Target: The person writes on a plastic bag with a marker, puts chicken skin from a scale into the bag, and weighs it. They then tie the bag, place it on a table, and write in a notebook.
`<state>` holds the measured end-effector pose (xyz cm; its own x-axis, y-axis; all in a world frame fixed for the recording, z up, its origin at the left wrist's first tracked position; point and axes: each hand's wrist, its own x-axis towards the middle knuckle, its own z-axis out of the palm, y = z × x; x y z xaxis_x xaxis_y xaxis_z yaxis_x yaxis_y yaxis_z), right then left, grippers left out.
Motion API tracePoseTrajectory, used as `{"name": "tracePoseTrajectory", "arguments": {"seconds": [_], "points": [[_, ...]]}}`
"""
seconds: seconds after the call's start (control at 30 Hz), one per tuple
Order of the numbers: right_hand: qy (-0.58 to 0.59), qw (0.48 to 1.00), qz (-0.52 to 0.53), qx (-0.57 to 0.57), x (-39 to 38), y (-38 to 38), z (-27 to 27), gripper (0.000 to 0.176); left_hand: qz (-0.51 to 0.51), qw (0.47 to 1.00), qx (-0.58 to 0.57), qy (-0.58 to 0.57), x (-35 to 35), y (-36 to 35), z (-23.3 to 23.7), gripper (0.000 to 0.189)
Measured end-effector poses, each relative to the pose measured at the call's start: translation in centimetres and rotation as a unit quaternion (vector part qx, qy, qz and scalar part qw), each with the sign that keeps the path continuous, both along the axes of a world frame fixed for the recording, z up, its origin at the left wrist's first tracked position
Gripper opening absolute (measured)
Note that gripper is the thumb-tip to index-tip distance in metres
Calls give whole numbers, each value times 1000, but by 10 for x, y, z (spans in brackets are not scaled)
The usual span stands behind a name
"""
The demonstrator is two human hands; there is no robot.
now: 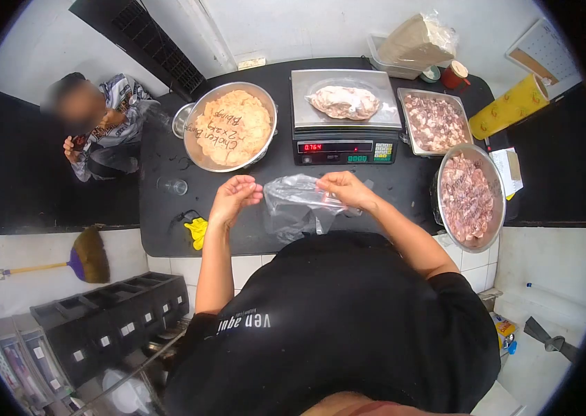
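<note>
A clear plastic bag (296, 201) hangs in front of my chest, over the near edge of the black table. My right hand (347, 190) pinches its upper right part between thumb and fingers. At the bag's upper left edge, the fingertips of my left hand (237, 196) are pinched together on the plastic. Just beyond stands a digital scale (346, 147) with a red readout of 0.764. On its steel plate lies a bagged lump of raw meat (343, 102).
Left is a bowl of pale ground meat (234, 128) under marked plastic. Right are a tray of cut meat (435, 121), a bowl of meat pieces (468, 197) and a yellow roll (511, 107). A glass (171, 186) and yellow cloth (197, 232) lie left. A person (113, 128) sits beyond.
</note>
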<state>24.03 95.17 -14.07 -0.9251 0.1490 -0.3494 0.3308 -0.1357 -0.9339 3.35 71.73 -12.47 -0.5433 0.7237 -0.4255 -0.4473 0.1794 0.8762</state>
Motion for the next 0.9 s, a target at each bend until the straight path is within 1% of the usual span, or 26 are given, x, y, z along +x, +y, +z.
{"name": "tracePoseTrajectory", "arguments": {"seconds": [0.03, 0.07, 0.13, 0.17, 0.2, 0.27, 0.3, 0.33, 0.4, 0.43, 0.5, 0.53, 0.6, 0.67, 0.7, 0.73, 0.77, 0.8, 0.83, 0.87, 0.9], "points": [[-25, 999, -1, 20, 2, 3, -1, 26, 16, 1000, 2, 5, 2, 3, -2, 26], [-25, 999, 1, 19, 2, 3, -3, 26, 18, 1000, 2, 5, 6, 6, -5, 26], [1, 999, -45, -11, 2, -1, -1, 30, 38, 992, 49, -107, 26, 17, 1, 37], [30, 997, -56, -31, -1, 0, -23, 32, -5, 994, 37, -106, 31, 19, -4, 39], [31, 998, -53, -32, 0, 0, -16, 32, -2, 994, 37, -105, 33, 20, -9, 39], [-59, 995, -70, -37, 3, 2, 16, 33, -106, 994, -21, 4, 33, 25, -17, 34], [-43, 995, -80, -36, 2, 2, 29, 32, -90, 995, -34, -8, 31, 25, -17, 27], [-43, 995, -81, -35, 3, 5, 24, 32, -91, 995, -33, -8, 29, 24, -16, 27], [15, 995, -88, -40, 3, 12, 6, 32, -96, 993, -55, 31, 25, 23, -13, 20], [33, 995, -92, 10, 2, 14, -1, 31, -96, 993, -55, 32, 25, 23, -11, 20], [33, 995, -97, 18, 2, 17, -5, 31, -57, 997, -46, -25, 27, 25, -8, 15], [31, 994, -103, 26, 2, 18, -4, 31, -58, 997, -46, -24, 27, 25, -11, 15], [11, 995, -99, 25, 4, 20, 0, 30, -65, 996, -3, 65, 29, 26, -18, 15], [-10, 995, -94, 24, 5, 18, 3, 29, -70, 995, -25, 68, 30, 27, -23, 15], [104, 954, -162, 230, 5, 12, 3, 32, -72, 994, -48, 71, 31, 28, -25, 16], [211, 853, -220, 423, 4, 4, 13, 37, -74, 994, -47, 71, 34, 29, -27, 16], [205, 738, -234, 599, 7, 3, 26, 47, -17, 999, -27, -14, 39, 29, -30, 16], [204, 738, -235, 599, 10, -3, 45, 47, 40, 994, -7, -98, 44, 29, -32, 16], [221, 759, -202, 578, 14, -11, 62, 47, 27, 992, -7, -126, 49, 29, -35, 16], [235, 780, -169, 555, 16, -19, 68, 47, 23, 991, -9, -128, 56, 30, -34, 16], [192, 834, -118, 504, 14, -28, 63, 42, -1, 982, 35, -187, 66, 33, -32, 15]]}}
